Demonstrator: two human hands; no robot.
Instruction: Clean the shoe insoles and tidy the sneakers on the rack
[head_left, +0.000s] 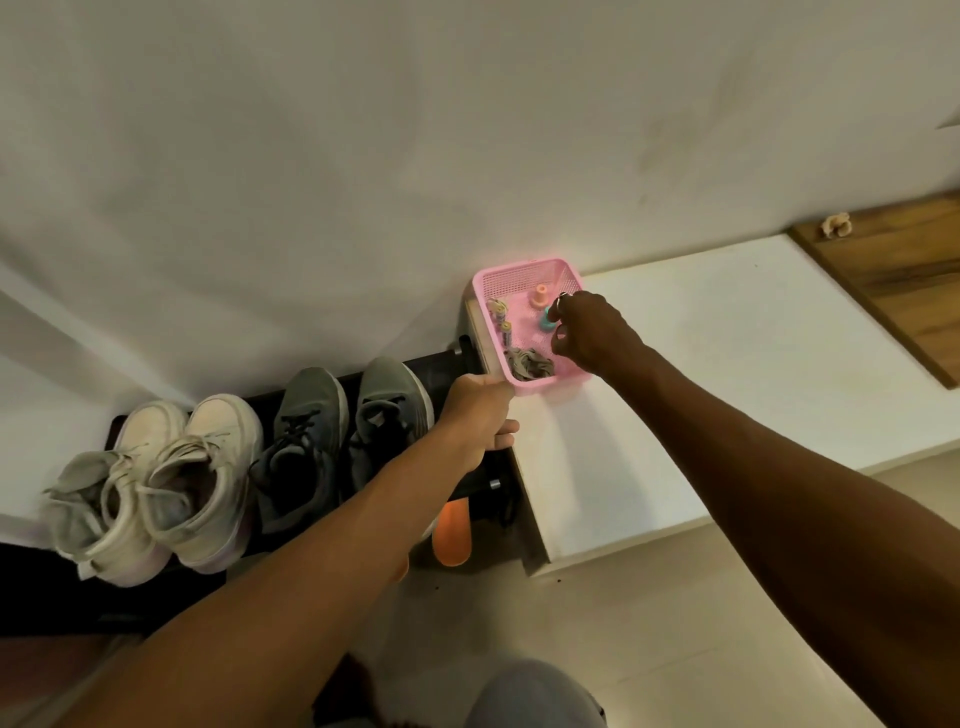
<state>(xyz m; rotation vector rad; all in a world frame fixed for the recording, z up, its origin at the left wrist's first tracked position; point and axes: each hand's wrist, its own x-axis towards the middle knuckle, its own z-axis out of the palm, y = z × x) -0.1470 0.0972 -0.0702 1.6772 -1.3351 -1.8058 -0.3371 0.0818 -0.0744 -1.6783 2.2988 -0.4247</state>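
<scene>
A pink basket (530, 270) of perforated plastic sits on the left end of a white worktop (701, 364), against the wall. The left hand (478, 415) has its fingers curled over the basket's near corner, with the thumb tucked below, gripping it at the worktop's edge. The right hand (592, 332) reaches into the basket from the right, thumb and forefinger curled round a teal bottle (545, 323). A ring shows on one finger.

Also in the basket are a peach-capped bottle (540, 296) just behind the teal one, two small yellow-capped tubes (501, 319) along the left wall, and a crumpled grey cloth (530, 364) at the near end.

Just left of the worktop stands a black shoe rack (441, 366). On its top shelf, a pair of grey sneakers (337, 431) stands beside a pair of white sneakers (156, 483), toes towards the wall. An orange insole (452, 530) lies lower down at the rack's right end, below the left forearm.

On the far right, a small beige hair clip (835, 226) rests on a wooden board (893, 291).
</scene>
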